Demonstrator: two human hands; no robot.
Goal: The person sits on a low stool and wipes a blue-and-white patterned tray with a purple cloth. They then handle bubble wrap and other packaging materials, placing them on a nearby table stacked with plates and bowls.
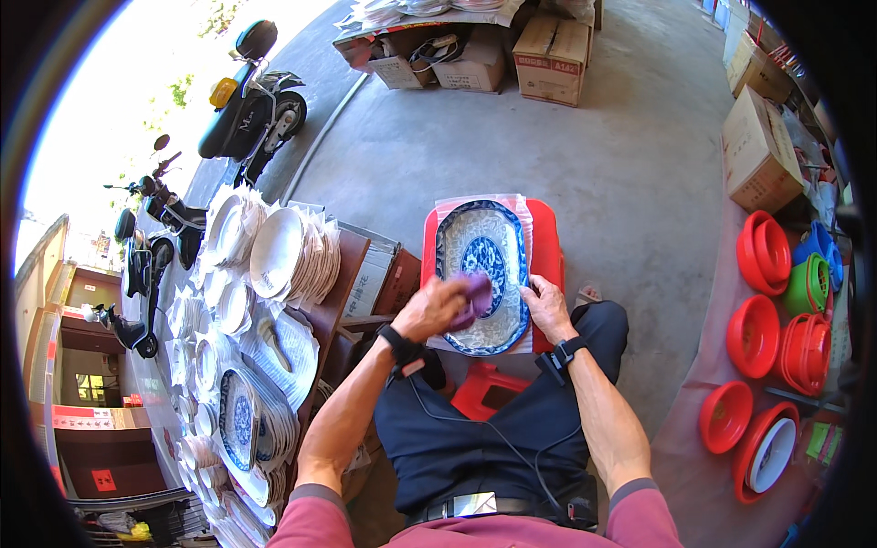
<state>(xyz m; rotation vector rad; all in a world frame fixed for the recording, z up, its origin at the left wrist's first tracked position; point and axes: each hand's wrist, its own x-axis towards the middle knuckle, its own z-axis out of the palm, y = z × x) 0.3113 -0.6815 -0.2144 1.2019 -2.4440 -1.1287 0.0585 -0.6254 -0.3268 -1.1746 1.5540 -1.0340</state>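
An oblong blue-and-white patterned platter (488,226) lies face up on a sheet of white wrapping (529,218), on top of a red plastic stool (549,253) before my knees. In my left hand (433,308) is a bunched purple cloth (481,294), over the platter's lower middle; it looks slightly blurred. My right hand (549,308) grips the platter's right rim, thumb on the upper side. The fingers under that rim are partly hidden. Both wrists wear black bands, and a thin cable runs across my lap.
To my left, a table (353,264) bears stacked white plates (275,253) and more blue patterned platters (238,418). Red plastic basins (752,335) and a cardboard box (762,151) line the right side. Further boxes (551,58) stand ahead; scooters (253,113) are parked at far left.
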